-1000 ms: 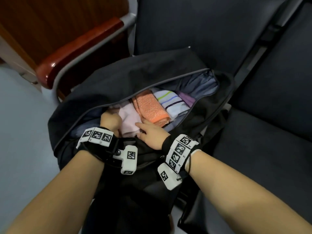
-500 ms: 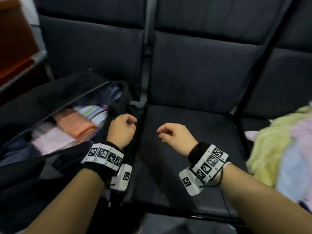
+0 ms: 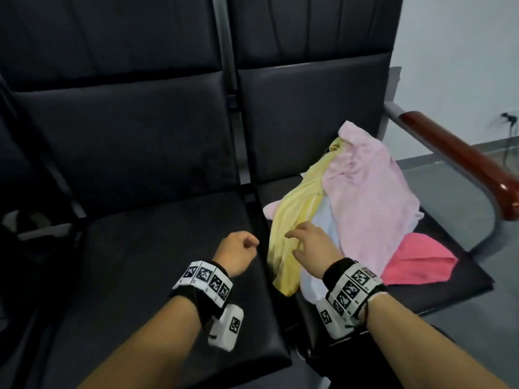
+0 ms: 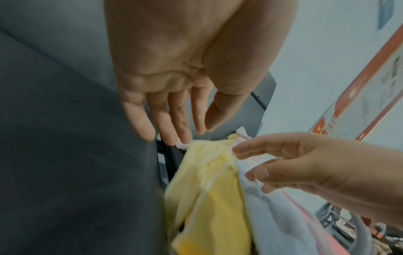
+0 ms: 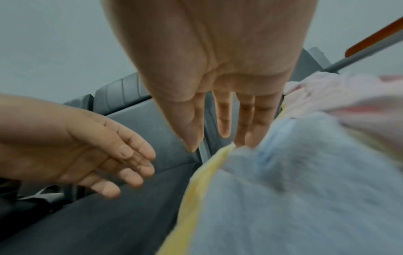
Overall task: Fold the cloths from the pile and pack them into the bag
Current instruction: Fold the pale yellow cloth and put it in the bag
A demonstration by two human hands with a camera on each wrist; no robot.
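Both hands have left the bag and crossed to the pile of cloths (image 3: 362, 197) on the right seat (image 3: 449, 217), right hand (image 3: 314, 249) spread just over the yellow cloth (image 3: 292, 220), left hand (image 3: 237, 255) slack and empty beside it.

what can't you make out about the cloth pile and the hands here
- Pale blue cloth: head view, mostly buried under the yellow cloth and pink towel.
- Right hand: whether its fingertips touch the pile; wrist views blurred.
- Black bag: outside every view.
- Coral-red cloth: partly under the pile.
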